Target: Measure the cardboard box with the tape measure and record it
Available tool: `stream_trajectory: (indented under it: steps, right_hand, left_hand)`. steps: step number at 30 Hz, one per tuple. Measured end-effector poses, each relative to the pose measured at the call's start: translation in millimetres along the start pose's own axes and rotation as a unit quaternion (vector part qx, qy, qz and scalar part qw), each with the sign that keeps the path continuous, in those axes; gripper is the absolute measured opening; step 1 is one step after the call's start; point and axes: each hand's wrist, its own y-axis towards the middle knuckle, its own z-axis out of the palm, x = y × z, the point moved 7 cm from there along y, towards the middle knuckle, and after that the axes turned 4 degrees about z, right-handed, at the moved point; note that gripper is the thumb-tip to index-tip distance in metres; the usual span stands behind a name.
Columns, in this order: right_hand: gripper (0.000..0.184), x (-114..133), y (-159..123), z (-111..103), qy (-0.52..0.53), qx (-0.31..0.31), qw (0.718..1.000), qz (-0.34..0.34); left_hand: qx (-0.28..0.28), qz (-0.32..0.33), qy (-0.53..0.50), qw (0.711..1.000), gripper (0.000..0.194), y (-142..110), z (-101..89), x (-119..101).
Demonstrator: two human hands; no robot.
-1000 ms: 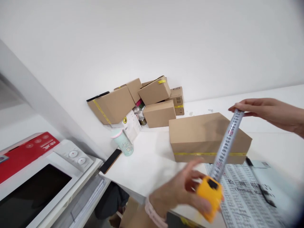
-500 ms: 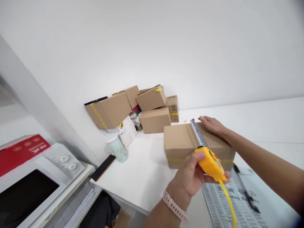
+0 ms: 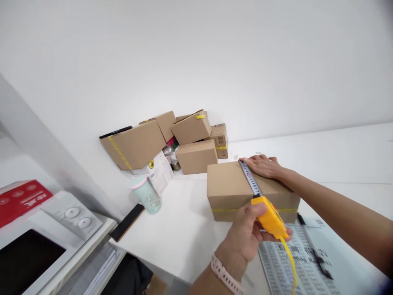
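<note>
My left hand (image 3: 250, 229) is closed around a yellow tape measure (image 3: 270, 219), its yellow wrist strap hanging down. From the case, the silver blade (image 3: 250, 178) runs across the top of a closed cardboard box (image 3: 225, 180) to its far edge. My right hand (image 3: 264, 166) lies on the box top, fingers stretched toward the far edge. One fingertip of it touches the blade's end. The tape case sits just at the box's near top edge.
Several cardboard boxes (image 3: 198, 157) are piled against the wall. Left of them stand a mint tumbler (image 3: 147, 196) and a black phone (image 3: 127, 222). A printed sheet (image 3: 282, 266) with a black pen (image 3: 313, 248) lies at right. A microwave (image 3: 46, 241) is at far left.
The blade, earlier held in the air between both hands, came down onto the box top. My right hand settled on the box; the blade's end now meets the far edge.
</note>
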Motion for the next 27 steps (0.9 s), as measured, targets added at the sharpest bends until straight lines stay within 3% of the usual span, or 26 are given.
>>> stream_trajectory:
  steps: [21,24,27]
  right_hand:
    - [0.064,3.3,-3.5,-1.4,0.009,-0.014,1.000,0.011]
    - [0.062,-7.3,-11.4,-24.6,0.137,-0.112,0.984,0.031]
    - [0.055,-48.1,-40.6,-47.4,0.308,-0.252,0.911,0.108]
  left_hand:
    - [0.019,0.019,0.008,1.000,0.064,-7.5,2.7,4.3]
    - [0.022,0.051,0.052,0.997,0.060,-23.7,-3.2,-5.5]
    - [-0.035,0.140,0.131,0.981,0.074,-51.9,-33.1,-22.7]
